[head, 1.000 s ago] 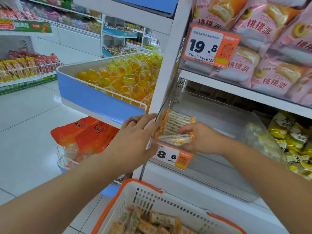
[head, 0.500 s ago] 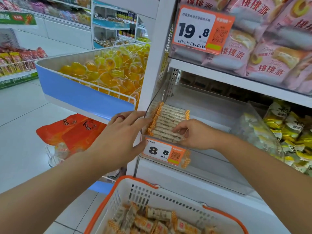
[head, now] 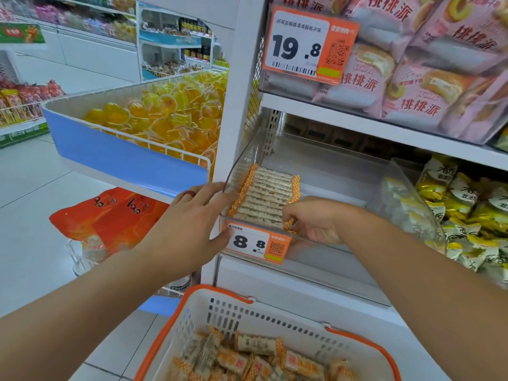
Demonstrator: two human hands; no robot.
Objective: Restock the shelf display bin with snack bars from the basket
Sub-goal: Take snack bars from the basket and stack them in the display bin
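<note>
Supermarket shelving fills the head view: white shelves, pink cake packs above, yellow sweets to the right. On the middle shelf sits a clear display bin [head: 330, 243] with an orange price tag [head: 257, 244] on its front. A neat row of snack bars [head: 265, 199] lies against its left wall; most of the bin is unfilled. The left hand [head: 189, 229] braces the bin's front left corner, fingers straight and slightly spread, thumb by the tag. The right hand [head: 316, 224] reaches inside, fingers curled round the nearest bar's end. Below, a white basket [head: 247, 312] with orange trim holds many more bars. Risk, as I judge it: a nudge from the right hand could topple the row, and pressing on the corner might shift the bin or knock off the tag.
</note>
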